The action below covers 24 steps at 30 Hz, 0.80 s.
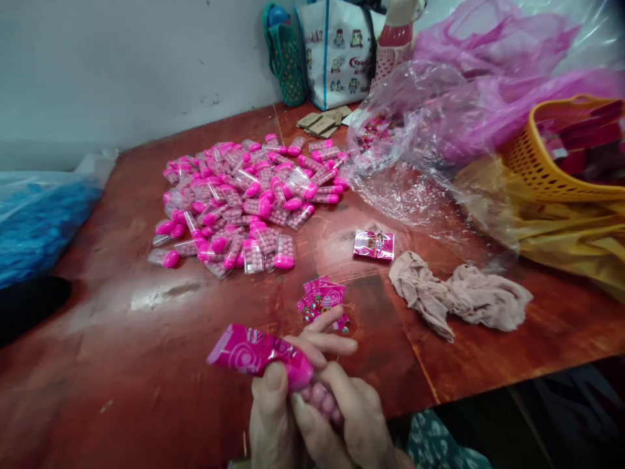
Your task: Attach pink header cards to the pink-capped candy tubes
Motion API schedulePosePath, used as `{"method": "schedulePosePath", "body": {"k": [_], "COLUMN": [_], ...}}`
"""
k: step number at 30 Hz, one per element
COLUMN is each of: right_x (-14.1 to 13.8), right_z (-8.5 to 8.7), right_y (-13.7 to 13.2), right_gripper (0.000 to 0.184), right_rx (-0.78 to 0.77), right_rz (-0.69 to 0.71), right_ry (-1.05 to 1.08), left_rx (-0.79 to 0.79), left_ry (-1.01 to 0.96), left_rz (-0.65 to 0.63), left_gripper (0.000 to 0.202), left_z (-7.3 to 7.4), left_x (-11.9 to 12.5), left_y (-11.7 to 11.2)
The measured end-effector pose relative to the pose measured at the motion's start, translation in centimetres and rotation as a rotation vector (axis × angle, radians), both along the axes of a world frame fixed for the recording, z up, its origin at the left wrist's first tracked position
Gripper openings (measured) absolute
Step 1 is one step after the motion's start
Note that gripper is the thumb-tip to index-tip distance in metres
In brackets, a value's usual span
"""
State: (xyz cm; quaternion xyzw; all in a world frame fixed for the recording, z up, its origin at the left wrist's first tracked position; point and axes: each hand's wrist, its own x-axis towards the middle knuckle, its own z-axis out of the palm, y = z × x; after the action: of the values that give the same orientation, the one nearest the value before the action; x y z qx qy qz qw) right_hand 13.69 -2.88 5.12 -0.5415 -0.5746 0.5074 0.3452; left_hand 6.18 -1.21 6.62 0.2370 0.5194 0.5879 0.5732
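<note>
A small clear candy container filled with pink balls is held between both hands at the bottom centre. Over one end of it sits a shiny magenta printed sleeve, its flat loose end pointing left. My left hand pinches the sleeve with the thumb on top, some of its fingers stretched out behind. My right hand closes around the ball-filled end. Just beyond the fingers lie several flat magenta printed sleeves on the table.
Pink-capped candy containers form a large heap on the red table. To the right are a small magenta pack, a crumpled beige cloth, clear plastic and a yellow basket. A bag of blue pieces stands left.
</note>
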Motion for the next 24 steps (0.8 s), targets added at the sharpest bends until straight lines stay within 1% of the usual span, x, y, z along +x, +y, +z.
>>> {"method": "schedulePosePath", "body": {"k": [2, 4, 6, 9, 11, 13, 15, 16, 18, 20, 22, 24], "right_x": [-0.4, -0.5, -0.5, -0.4, -0.5, -0.8, -1.0, -1.2, -1.3, -1.2, -1.1, -1.1], "right_z": [-0.5, -0.9, -1.1, -1.3, -1.6, -2.2, -2.9, -3.2, -3.5, -3.3, -2.7, -2.3], "right_y": [0.6, 1.6, 2.5, 2.9, 2.4, 1.7, 1.1, 0.9, 1.0, 1.3, 1.8, 2.1], "right_gripper": [0.019, 0.020, 0.020, 0.021, 0.024, 0.027, 0.032, 0.033, 0.034, 0.031, 0.028, 0.026], "right_rx": [-0.001, -0.022, -0.061, -0.120, -0.156, -0.162, -0.153, -0.155, -0.180, -0.207, -0.229, -0.261], "right_rz": [0.034, 0.100, 0.141, 0.117, 0.088, 0.026, -0.041, -0.052, -0.032, -0.004, 0.021, 0.039], "right_ry": [0.061, 0.171, 0.253, 0.274, 0.258, 0.251, 0.293, 0.333, 0.416, 0.476, 0.528, 0.603], "left_rx": [-0.021, -0.041, -0.053, -0.083, -0.097, -0.098, -0.107, -0.120, -0.156, -0.180, -0.155, -0.097], "left_ry": [-0.010, -0.051, -0.134, -0.271, -0.311, -0.316, -0.317, -0.315, -0.305, -0.271, -0.209, -0.142], "left_rz": [0.029, -0.022, -0.068, -0.087, -0.102, -0.101, -0.087, -0.078, -0.066, -0.063, -0.083, -0.126], "left_gripper": [0.039, 0.042, 0.046, 0.051, 0.047, 0.041, 0.039, 0.039, 0.039, 0.038, 0.035, 0.031], "left_z": [-0.8, -1.8, -2.6, -3.2, -3.3, -3.3, -3.1, -3.0, -2.8, -2.6, -2.4, -2.4], "left_x": [-0.6, -1.3, -2.0, -2.7, -3.0, -3.1, -3.2, -3.1, -2.9, -2.8, -2.7, -2.7], "left_y": [0.1, 0.4, 0.8, 1.4, 1.7, 1.9, 2.0, 2.0, 2.1, 2.1, 2.0, 1.9]}}
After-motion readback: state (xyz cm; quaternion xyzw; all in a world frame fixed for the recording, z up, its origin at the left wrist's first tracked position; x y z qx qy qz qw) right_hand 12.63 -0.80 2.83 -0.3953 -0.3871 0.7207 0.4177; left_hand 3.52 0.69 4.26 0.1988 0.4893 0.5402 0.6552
